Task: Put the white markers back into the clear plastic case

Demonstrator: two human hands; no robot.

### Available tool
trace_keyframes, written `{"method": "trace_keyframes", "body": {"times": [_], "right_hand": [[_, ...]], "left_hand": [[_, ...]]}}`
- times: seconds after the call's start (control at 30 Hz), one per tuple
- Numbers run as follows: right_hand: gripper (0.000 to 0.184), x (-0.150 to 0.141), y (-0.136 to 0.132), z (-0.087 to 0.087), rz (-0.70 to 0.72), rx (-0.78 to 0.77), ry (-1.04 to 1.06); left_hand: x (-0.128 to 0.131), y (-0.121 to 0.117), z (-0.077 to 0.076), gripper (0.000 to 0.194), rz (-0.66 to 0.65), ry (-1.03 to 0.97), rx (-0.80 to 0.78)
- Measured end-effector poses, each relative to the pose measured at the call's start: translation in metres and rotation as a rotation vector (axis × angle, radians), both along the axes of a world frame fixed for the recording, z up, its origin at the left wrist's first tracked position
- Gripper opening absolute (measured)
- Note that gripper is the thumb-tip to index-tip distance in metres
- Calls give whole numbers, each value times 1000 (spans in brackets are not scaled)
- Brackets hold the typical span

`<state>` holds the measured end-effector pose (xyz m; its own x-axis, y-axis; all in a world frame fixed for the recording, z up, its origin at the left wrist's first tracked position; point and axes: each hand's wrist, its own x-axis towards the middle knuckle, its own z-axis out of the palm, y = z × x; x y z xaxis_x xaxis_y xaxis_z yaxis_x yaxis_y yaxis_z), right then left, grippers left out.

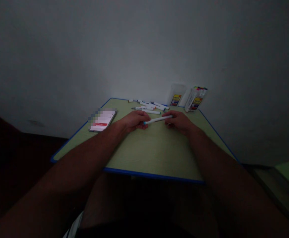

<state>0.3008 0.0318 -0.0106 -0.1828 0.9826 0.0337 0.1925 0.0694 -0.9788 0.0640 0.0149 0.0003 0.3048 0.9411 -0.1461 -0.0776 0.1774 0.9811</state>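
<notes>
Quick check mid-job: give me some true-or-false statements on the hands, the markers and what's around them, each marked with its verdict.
1. The left hand and right hand hold the same white marker. True.
2. The phone lies on the right hand's side. False: the phone lies on the left hand's side.
3. Loose markers lie beyond the hands. True.
4. The table's edging is red. False: the edging is blue.
</notes>
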Motion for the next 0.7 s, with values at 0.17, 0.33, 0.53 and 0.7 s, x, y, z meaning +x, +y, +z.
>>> {"method": "trace_keyframes", "body": {"times": [0.17,0.33,0.53,0.7], "right_hand": [[22,0,2,-1,-8,9,10],[20,0,2,0,-53,22,-3],[17,-1,1,3,-96,17,3],[13,-1,3,1,-99,19,14]], "left_hand": [[0,2,-2,13,7,-14,10],[-1,7,-5,14,90,-39,26],[-1,8,-2,12,133,-66,18],[0,5,0,20,213,-36,52]]}}
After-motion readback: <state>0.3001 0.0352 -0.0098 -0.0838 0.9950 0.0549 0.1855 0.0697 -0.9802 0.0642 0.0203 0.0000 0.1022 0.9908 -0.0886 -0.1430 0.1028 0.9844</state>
